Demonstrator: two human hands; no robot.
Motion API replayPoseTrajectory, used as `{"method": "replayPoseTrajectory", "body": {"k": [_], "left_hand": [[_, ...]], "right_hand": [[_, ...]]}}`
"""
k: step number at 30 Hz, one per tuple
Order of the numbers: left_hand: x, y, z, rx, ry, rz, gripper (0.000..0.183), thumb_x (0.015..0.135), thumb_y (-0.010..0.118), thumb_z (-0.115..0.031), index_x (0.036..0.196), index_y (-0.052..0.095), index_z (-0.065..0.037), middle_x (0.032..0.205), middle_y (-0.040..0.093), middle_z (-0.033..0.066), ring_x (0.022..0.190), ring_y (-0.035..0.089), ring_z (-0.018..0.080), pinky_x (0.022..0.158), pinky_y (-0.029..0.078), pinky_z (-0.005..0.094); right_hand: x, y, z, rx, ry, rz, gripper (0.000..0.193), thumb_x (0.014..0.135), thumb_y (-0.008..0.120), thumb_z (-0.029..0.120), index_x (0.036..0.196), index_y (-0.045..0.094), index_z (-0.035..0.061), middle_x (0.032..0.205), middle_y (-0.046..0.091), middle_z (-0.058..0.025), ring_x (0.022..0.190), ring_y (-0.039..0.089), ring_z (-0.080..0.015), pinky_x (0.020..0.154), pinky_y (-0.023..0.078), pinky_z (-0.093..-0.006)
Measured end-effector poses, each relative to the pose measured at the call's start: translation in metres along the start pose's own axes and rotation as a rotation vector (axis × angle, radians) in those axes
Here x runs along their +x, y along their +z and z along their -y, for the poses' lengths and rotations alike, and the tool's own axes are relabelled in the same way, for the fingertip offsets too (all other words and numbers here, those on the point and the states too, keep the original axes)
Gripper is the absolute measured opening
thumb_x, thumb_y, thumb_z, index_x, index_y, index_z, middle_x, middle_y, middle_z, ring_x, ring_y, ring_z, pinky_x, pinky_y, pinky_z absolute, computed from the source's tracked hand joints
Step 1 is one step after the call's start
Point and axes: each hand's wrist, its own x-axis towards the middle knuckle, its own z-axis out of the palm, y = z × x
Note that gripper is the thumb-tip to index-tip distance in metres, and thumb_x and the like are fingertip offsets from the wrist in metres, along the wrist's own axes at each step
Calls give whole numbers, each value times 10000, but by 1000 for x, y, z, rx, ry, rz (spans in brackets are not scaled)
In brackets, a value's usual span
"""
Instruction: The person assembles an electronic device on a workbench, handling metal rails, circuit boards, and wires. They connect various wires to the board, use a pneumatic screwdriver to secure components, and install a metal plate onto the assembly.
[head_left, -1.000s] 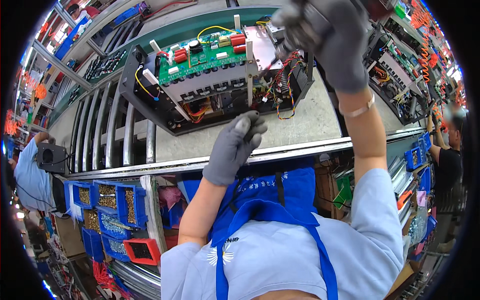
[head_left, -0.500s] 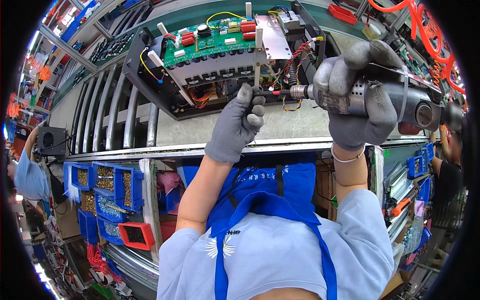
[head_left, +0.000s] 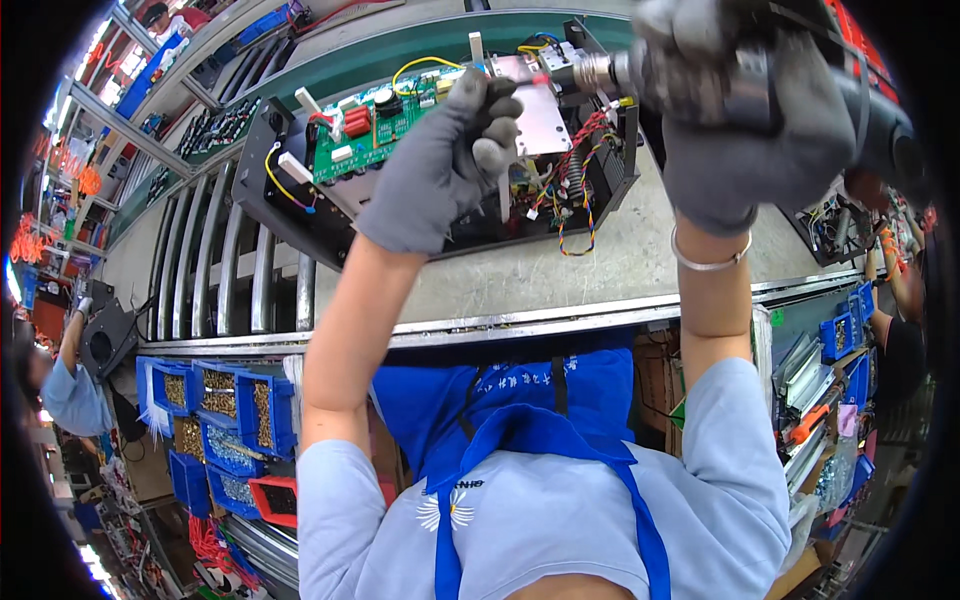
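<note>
My gloved left hand (head_left: 435,170) is closed, its thumb and fingertips pinching the dark end of a long driver bit (head_left: 540,80). That bit comes from the metal chuck of a power screwdriver (head_left: 597,72), held roughly level. My gloved right hand (head_left: 755,165) wraps round the tool's body, slightly blurred. Both hands are raised over a black metal chassis (head_left: 262,165). Inside the chassis lies a green circuit board (head_left: 385,130) with red and white parts, partly hidden by my left hand and forearm. A pale metal plate (head_left: 550,125) and red, yellow and black wires (head_left: 588,150) lie right of the board.
The chassis rests on a grey bench (head_left: 480,290) beside metal rollers (head_left: 205,265). Blue bins (head_left: 270,410) of screws and a red bin (head_left: 275,498) stand at lower left. Another opened unit (head_left: 835,225) sits at right. A co-worker's arm (head_left: 72,340) shows at far left.
Both hands and the power screwdriver have risen and moved away from me, from the chassis's near side to above the board and plate. The chassis appears slightly shifted left in view.
</note>
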Motion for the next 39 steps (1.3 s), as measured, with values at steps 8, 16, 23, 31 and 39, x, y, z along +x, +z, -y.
{"method": "replayPoseTrajectory", "body": {"k": [8, 16, 23, 31, 39], "left_hand": [[143, -70, -120, 1659, 676, -276, 593, 846, 618, -525, 1061, 663, 25, 1003, 675, 150, 882, 620, 193, 775, 480, 306], [233, -119, -95, 1523, -153, 266, 273, 897, 619, -269, 1042, 682, -47, 892, 671, 16, 759, 583, 59, 687, 475, 220], [235, -124, -94, 1597, -200, 252, 269, 858, 593, -89, 1121, 644, -78, 1007, 656, 26, 859, 568, 106, 784, 471, 238], [226, -123, -97, 1591, -78, 158, 241, 849, 586, -94, 1076, 666, -95, 1004, 674, 50, 863, 576, 123, 808, 474, 272], [242, -141, -99, 952, -276, 41, 253, 910, 573, -153, 1094, 643, 7, 1039, 666, 69, 943, 619, 129, 865, 489, 250]], "right_hand": [[36, -36, -79, -402, 246, -333, 93, 833, 613, 90, 878, 587, 13, 615, 584, -54, 458, 565, -95, 382, 472, -244], [7, -61, -138, -529, 532, -388, 128, 779, 662, 87, 875, 618, 14, 649, 602, -18, 509, 591, -105, 462, 488, -247], [1, -61, -148, -498, 654, -423, 119, 775, 677, 128, 837, 609, 53, 650, 597, -7, 529, 601, -103, 463, 488, -250], [-2, -63, -160, -517, 633, -403, 140, 762, 676, 147, 831, 602, 50, 649, 609, -25, 511, 593, -107, 461, 480, -256], [14, -60, -176, -560, 803, -287, 172, 773, 644, 211, 686, 608, 66, 563, 584, -37, 462, 567, -121, 430, 439, -261]]}}
